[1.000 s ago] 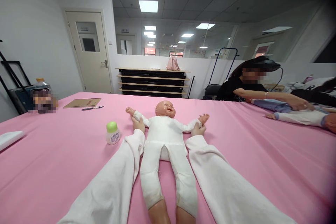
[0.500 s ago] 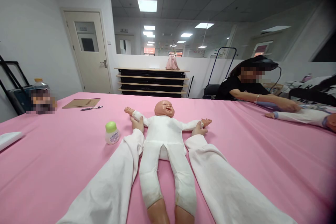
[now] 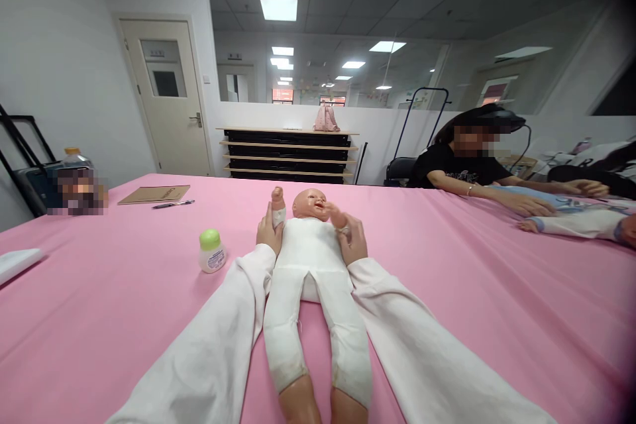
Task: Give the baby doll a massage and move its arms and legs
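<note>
A baby doll (image 3: pixel 309 252) with a white cloth body lies on its back on the pink tablecloth (image 3: pixel 209 338), its head away from me and its legs toward me. My left hand (image 3: pixel 269 233) is closed on the doll's arm at the left, which points up beside the head. On the other side my right hand (image 3: pixel 354 238) is closed on the other arm, bent in so that the doll's hand is near its chin. Some of my right fingers are smeared by motion. Left of my left sleeve stands a small bottle with a green cap (image 3: pixel 212 251).
A brown notebook (image 3: pixel 155 194) and a pen (image 3: pixel 173 204) lie at the back left, with a white object (image 3: pixel 18 265) at the left edge. To the right, a person in black (image 3: pixel 462 165) wearing a headset handles another doll (image 3: pixel 586 224).
Both of my hands have brought the doll's arms from spread out sideways to up and inward, near its head. The person at the right has moved their hands.
</note>
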A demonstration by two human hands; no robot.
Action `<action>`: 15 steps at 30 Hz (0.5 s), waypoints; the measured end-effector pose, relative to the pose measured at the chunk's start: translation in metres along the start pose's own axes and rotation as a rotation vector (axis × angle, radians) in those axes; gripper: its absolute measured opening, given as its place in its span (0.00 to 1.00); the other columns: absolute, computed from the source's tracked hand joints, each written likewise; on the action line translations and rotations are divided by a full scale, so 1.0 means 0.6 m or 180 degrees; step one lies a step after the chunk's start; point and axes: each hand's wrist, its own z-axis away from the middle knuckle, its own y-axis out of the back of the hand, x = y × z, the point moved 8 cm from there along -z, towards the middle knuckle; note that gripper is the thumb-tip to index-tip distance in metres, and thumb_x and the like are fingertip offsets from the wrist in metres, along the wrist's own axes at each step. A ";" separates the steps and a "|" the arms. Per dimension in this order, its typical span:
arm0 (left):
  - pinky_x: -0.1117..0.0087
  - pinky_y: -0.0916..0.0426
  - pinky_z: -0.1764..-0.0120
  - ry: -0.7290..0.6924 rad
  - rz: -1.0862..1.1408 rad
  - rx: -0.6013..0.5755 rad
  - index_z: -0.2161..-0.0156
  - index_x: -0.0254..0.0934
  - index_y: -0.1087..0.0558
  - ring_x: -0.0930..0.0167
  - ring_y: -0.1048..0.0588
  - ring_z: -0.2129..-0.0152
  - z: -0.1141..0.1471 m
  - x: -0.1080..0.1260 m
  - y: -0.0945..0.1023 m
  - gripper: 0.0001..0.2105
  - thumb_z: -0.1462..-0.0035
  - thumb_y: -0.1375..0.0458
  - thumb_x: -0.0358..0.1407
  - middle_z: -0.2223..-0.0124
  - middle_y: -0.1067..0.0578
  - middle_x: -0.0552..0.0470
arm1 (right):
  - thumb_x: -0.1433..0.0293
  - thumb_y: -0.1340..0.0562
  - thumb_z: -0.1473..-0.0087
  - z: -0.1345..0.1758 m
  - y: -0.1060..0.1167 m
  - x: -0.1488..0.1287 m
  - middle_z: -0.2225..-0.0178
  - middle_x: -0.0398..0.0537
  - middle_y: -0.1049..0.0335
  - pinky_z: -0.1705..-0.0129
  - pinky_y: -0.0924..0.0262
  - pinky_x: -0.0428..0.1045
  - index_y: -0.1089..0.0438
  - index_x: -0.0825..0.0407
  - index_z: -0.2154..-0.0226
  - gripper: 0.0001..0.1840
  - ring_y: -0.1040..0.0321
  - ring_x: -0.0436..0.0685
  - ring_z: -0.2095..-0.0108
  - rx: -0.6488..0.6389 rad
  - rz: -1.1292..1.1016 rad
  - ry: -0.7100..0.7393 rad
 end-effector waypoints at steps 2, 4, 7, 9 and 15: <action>0.61 0.42 0.50 -0.0373 -0.0317 -0.0164 0.39 0.37 0.53 0.63 0.36 0.54 0.001 0.020 -0.008 0.30 0.46 0.50 0.33 0.51 0.32 0.44 | 0.73 0.48 0.51 0.002 -0.025 -0.027 0.53 0.51 0.39 0.50 0.44 0.59 0.38 0.46 0.52 0.22 0.42 0.59 0.51 -0.0520 0.0160 0.0477; 0.62 0.43 0.50 -0.0747 -0.0654 -0.0332 0.39 0.38 0.50 0.63 0.37 0.55 0.005 0.038 -0.018 0.28 0.46 0.52 0.30 0.51 0.33 0.44 | 0.75 0.48 0.51 0.004 -0.037 -0.043 0.53 0.50 0.38 0.51 0.43 0.59 0.37 0.46 0.53 0.22 0.41 0.59 0.52 -0.0772 0.0274 0.0778; 0.63 0.42 0.52 -0.0995 -0.1021 -0.0515 0.41 0.41 0.45 0.64 0.38 0.56 0.009 0.049 -0.028 0.27 0.47 0.54 0.27 0.51 0.33 0.45 | 0.76 0.49 0.51 0.002 -0.041 -0.054 0.54 0.50 0.38 0.52 0.43 0.58 0.36 0.45 0.52 0.23 0.41 0.58 0.53 -0.0875 0.0398 0.0944; 0.63 0.41 0.53 -0.1077 -0.1221 -0.0614 0.42 0.44 0.44 0.64 0.38 0.57 0.011 0.053 -0.032 0.28 0.49 0.54 0.25 0.50 0.34 0.46 | 0.77 0.49 0.51 0.001 -0.044 -0.055 0.54 0.49 0.38 0.53 0.43 0.58 0.36 0.45 0.53 0.23 0.41 0.58 0.53 -0.0918 0.0467 0.0944; 0.61 0.41 0.53 -0.1120 -0.1315 -0.0728 0.42 0.48 0.43 0.63 0.38 0.55 0.013 0.054 -0.038 0.28 0.49 0.54 0.25 0.49 0.35 0.48 | 0.75 0.48 0.51 0.001 -0.046 -0.055 0.54 0.48 0.37 0.51 0.44 0.59 0.36 0.45 0.53 0.22 0.40 0.58 0.53 -0.0936 0.0287 0.0784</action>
